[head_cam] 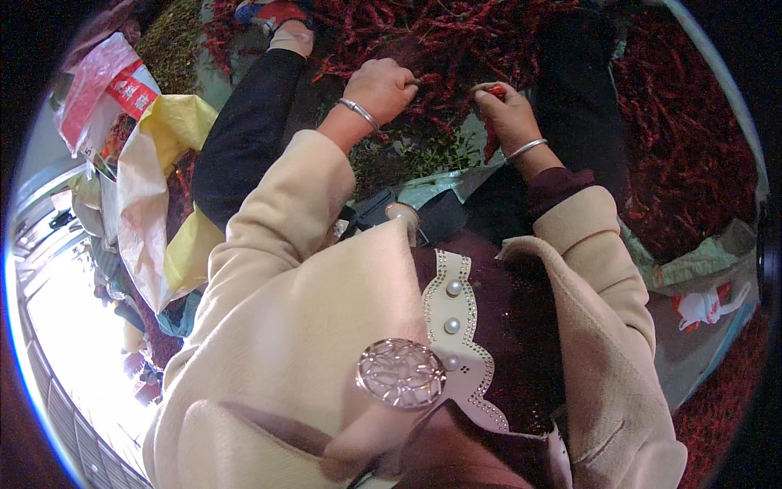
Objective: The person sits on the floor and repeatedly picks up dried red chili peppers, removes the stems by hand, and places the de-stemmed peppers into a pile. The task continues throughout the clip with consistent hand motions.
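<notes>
My left hand (pixel 380 90), a metal bangle at its wrist, is closed in a fist with a small dark stem-like piece (pixel 416 82) showing at the fingertips. Across a narrow gap, my right hand (pixel 510 116) pinches a red chili pepper (pixel 497 91) between thumb and fingers. Another red chili (pixel 491 142) hangs below that palm; whether it is held or lies behind is unclear. Both hands hover over a heap of dried red chilies (pixel 452 36) spread between my legs. Nearer to me lies a small pile of green stems (pixel 437 154).
A bordered sheet on the right holds more dried chilies (pixel 690 134). Beside it lies a knotted white-and-red plastic bag (pixel 702 308). A white-and-yellow woven sack (pixel 143 214) stands left of my knee (pixel 232 153). My shoe (pixel 275 12) rests at the heap's upper left.
</notes>
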Action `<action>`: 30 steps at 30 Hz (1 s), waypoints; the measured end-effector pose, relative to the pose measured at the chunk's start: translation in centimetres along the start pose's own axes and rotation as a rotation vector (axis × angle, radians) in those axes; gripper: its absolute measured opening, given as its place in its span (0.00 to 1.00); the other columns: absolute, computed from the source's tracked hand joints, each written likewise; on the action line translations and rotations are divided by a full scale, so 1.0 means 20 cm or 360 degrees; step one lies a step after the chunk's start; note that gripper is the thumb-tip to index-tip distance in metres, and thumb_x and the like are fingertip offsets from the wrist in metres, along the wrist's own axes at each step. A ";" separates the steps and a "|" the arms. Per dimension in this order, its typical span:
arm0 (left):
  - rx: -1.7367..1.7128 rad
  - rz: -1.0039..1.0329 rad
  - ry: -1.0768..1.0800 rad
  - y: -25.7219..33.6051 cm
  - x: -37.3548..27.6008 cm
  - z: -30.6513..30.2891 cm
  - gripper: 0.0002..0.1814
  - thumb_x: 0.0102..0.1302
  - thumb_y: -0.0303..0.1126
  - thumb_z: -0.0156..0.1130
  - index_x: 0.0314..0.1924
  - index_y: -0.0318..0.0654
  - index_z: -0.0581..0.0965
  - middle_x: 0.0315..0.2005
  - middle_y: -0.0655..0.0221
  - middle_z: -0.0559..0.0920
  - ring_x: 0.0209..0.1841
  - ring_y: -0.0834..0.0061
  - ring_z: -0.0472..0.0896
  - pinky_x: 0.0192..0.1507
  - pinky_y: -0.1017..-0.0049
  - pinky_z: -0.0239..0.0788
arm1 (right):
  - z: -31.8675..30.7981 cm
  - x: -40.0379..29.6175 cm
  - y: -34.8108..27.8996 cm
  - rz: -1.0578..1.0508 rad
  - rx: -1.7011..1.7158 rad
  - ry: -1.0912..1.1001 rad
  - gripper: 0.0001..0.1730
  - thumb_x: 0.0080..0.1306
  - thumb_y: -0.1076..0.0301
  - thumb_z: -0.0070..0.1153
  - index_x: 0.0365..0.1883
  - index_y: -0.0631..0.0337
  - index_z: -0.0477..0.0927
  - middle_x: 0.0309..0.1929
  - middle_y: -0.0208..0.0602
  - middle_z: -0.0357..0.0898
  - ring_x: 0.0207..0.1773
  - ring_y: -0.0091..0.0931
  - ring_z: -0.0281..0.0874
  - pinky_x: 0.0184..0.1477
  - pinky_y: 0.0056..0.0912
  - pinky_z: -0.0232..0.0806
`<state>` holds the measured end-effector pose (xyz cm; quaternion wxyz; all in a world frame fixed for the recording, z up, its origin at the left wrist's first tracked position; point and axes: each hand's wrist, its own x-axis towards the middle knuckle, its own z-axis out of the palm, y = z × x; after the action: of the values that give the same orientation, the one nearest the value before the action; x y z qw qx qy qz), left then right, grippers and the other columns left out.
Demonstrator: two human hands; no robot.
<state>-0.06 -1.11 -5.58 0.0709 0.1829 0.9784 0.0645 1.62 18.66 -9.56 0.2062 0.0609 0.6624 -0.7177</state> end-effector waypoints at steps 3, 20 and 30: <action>0.0073 0.0279 0.0022 0.09 -0.05 -0.09 0.06 0.44 0.34 0.53 0.23 0.42 0.74 0.23 0.66 0.72 0.30 0.65 0.70 0.31 0.70 0.63 | 0.04 -0.06 -0.04 -0.0347 -0.0431 -0.0161 0.14 0.50 0.65 0.50 0.37 0.55 0.71 0.24 0.29 0.69 0.26 0.19 0.64 0.30 0.20 0.60; -0.1796 0.0097 -0.0492 0.32 -0.11 -0.15 0.06 0.51 0.31 0.52 0.23 0.35 0.72 0.16 0.79 0.70 0.21 0.89 0.64 0.24 0.87 0.57 | 0.00 0.00 -0.02 -0.0249 -0.0178 -0.0208 0.08 0.52 0.67 0.46 0.27 0.62 0.72 0.21 0.30 0.70 0.24 0.18 0.64 0.27 0.21 0.60; -0.0609 0.0054 0.0073 0.07 -0.02 0.06 0.18 0.52 0.30 0.48 0.45 0.40 0.65 0.38 0.58 0.70 0.41 0.65 0.69 0.43 0.75 0.59 | -0.10 -0.04 -0.22 -0.0062 0.1132 0.0180 0.07 0.52 0.68 0.47 0.20 0.61 0.68 0.19 0.32 0.69 0.22 0.23 0.66 0.28 0.23 0.61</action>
<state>0.89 0.16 -6.44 0.0809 0.1810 0.9465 0.2546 0.26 20.95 -5.43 0.1213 0.1560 0.3826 -0.9025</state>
